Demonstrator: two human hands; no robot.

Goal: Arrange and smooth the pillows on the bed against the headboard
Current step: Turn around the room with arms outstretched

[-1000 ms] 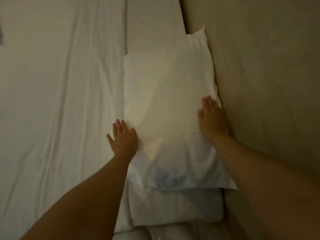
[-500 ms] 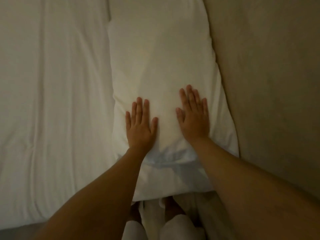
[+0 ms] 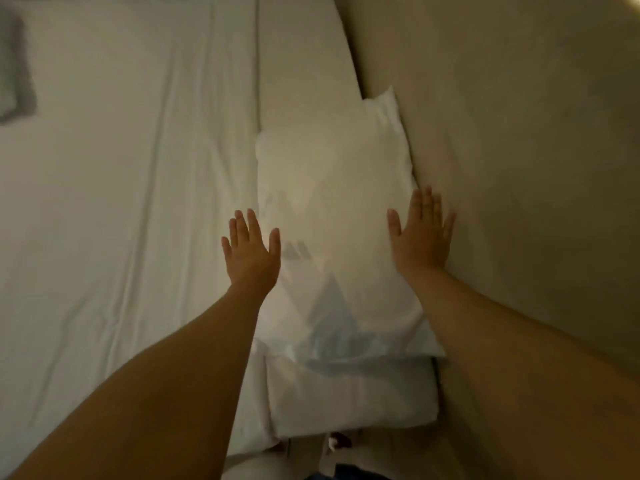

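Note:
A white pillow [image 3: 332,209] lies lengthwise on the bed, its right long side against the beige padded headboard [image 3: 502,168]. A second white pillow [image 3: 349,400] lies under its near end. My left hand [image 3: 250,254] is flat with fingers spread at the top pillow's left edge, partly over the sheet. My right hand [image 3: 420,237] is flat with fingers spread at the pillow's right edge, beside the headboard. Neither hand holds anything.
A wrinkled white sheet [image 3: 121,220] covers the bed to the left. A grey object [image 3: 15,74] lies at the far left edge. A flat white strip [image 3: 301,57] runs beyond the pillow along the headboard.
Both hands have moved apart from the pillow's middle to its left and right edges. The camera view has pulled back, showing more of the bed.

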